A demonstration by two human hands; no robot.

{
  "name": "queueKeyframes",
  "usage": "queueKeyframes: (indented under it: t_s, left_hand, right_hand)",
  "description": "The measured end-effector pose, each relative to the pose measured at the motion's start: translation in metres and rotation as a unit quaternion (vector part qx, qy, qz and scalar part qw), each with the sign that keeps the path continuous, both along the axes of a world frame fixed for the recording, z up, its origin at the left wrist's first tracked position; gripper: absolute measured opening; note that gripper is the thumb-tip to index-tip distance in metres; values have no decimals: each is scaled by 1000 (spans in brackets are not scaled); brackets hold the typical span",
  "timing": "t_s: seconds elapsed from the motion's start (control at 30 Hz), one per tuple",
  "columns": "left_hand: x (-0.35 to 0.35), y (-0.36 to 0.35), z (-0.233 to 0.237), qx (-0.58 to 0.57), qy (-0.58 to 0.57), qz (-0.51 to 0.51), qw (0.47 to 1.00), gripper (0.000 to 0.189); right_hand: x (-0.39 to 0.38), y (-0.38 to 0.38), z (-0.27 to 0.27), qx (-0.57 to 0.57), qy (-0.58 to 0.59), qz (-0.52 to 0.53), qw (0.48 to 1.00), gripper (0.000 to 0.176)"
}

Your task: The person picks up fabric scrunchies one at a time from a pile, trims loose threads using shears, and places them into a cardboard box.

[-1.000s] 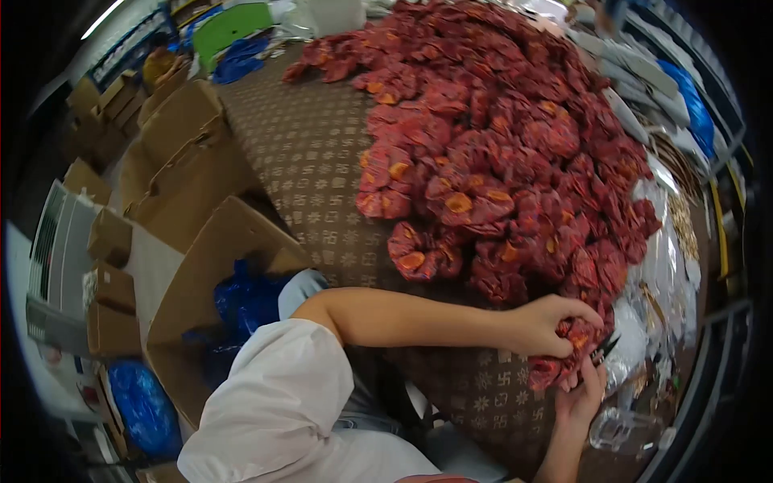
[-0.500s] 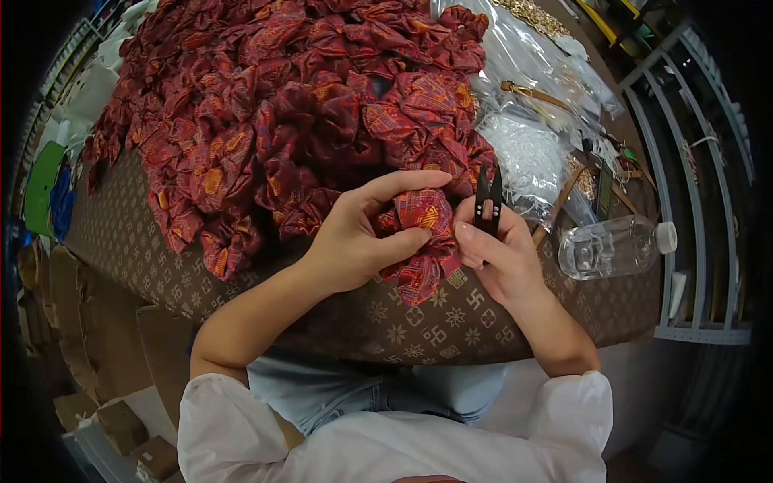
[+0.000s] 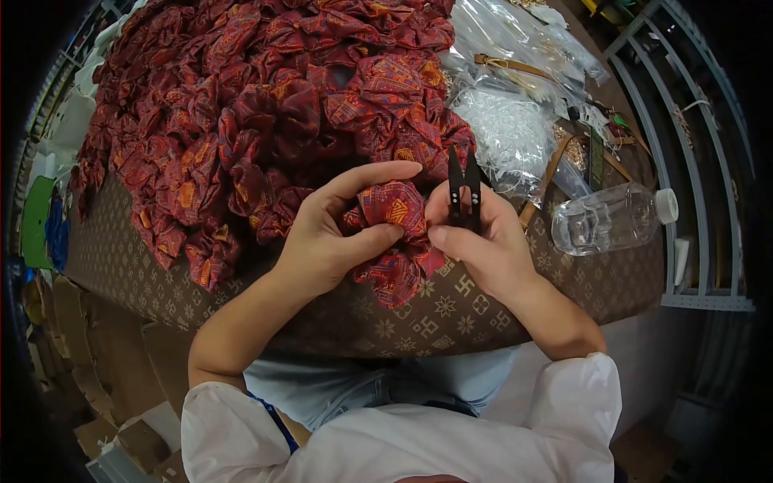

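My left hand (image 3: pixel 322 241) is closed around a gathered piece of red patterned fabric (image 3: pixel 396 211), its thumb pressing on the front. The loose lower end of the piece hangs below the thumb, over the table. In my right hand (image 3: pixel 487 241) are black thread snips (image 3: pixel 465 193), blades pointing up and slightly apart. The thumb and forefinger of that hand pinch at the right edge of the same fabric piece; what exactly lies between those fingertips is hidden. Just beyond both hands rises a big heap of similar red fabric (image 3: pixel 201 145).
A brown patterned cloth (image 3: pixel 443 310) covers the table. To the right lies a clear plastic bottle (image 3: pixel 604 221) with a white cap. Behind it are a bag of white strands (image 3: pixel 507 141), brown straps (image 3: pixel 551 169) and plastic bags (image 3: pixel 515 40). A grey metal rack (image 3: pixel 676 161) stands at far right.
The view has shifted, so the heap, hands and bags appear farther left. Both hands keep their hold on the fabric piece and the snips, with little change in finger position.
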State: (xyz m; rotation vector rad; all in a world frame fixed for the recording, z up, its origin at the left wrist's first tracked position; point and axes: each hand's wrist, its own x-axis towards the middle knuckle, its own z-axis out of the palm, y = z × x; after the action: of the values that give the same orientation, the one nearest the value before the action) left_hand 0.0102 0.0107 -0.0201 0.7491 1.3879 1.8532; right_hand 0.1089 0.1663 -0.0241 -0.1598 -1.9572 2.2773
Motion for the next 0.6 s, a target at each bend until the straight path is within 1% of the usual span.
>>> queueKeyframes:
  t_s: [0.03, 0.13, 0.17, 0.2, 0.23, 0.27, 0.33, 0.47, 0.6]
  left_hand:
    - [0, -1, 1, -1, 1, -2, 1000, 47]
    - [0, -1, 1, 7, -30, -18, 999, 46]
    - [0, -1, -3, 22, -1, -15, 1000, 45]
    - [0, 0, -5, 36, 27, -12, 999, 44]
    - [0, -1, -4, 37, 28, -13, 999, 44]
    - [-1, -1, -1, 27, 24, -16, 999, 45]
    - [-1, -3, 1, 17, 20, -20, 999, 45]
    - [-1, -5, 2, 12, -16, -13, 1000, 46]
    - [-2, -4, 3, 26, -43, -16, 999, 46]
  right_hand:
    - [-1, 1, -1, -44, 6, 3, 999, 13]
    - [-2, 3, 0, -59, -2, -20, 998, 13]
    - [-3, 2, -2, -59, -1, -21, 998, 13]
    - [-6, -1, -5, -29, 36, -24, 999, 17]
    - [-7, -2, -7, 1, 74, -26, 997, 20]
    - [-7, -1, -7, 2, 75, -27, 997, 20]
    - [-5, 3, -6, -28, 6, 11, 1000, 27]
    - [-4, 6, -1, -8, 17, 32, 999, 28]
    - [-5, -1, 0, -1, 13, 1, 1000, 31]
